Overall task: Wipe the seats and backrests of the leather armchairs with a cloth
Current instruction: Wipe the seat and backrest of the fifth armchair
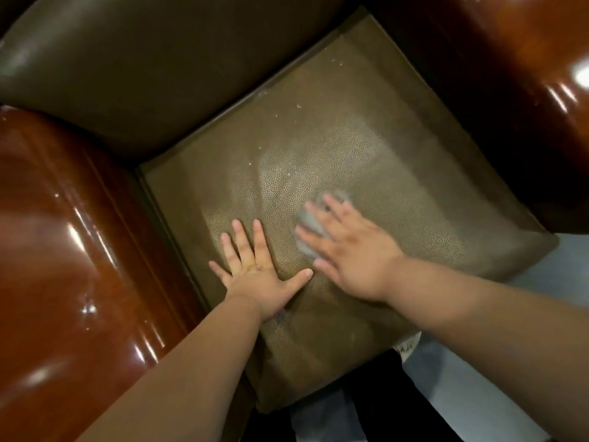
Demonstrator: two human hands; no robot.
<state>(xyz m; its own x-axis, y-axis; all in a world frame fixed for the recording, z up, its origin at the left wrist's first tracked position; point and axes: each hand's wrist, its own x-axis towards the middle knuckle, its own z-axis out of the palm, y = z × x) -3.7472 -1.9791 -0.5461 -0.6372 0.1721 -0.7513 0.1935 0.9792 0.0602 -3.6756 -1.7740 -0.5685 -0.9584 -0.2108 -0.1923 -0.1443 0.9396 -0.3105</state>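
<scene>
- Olive-brown pebbled leather filled most of what I saw: the square seat cushion of the armchair, lying cornerwise below me.
- Behind it rose the smooth, darker olive leather backrest, meeting the cushion along a seam that ran from lower left to upper right.
- Pale crumbs lay scattered on the cushion near that seam.
- On my left the glossy reddish-brown polished wooden armrest curved alongside the seat, bright with reflections; a second glossy reddish-brown armrest stood at the upper right.
- My left hand lay flat on the cushion near its front left part, fingers straight and spread, thumb stretched toward my other hand, gripping nothing.
- My right hand was just beside it, palm down on the small grey cloth, fingers spread and straight over it, pressing it against the leather rather than curling round it.
- That hand and the cloth were blurred, so I could not tell how the cloth was folded; it showed only between and past my fingers, near the middle of the seat.
- A paler, streaky patch marked the leather just beyond the cloth.
- Light grey floor showed past the cushion's right corner and below its front edge.
</scene>
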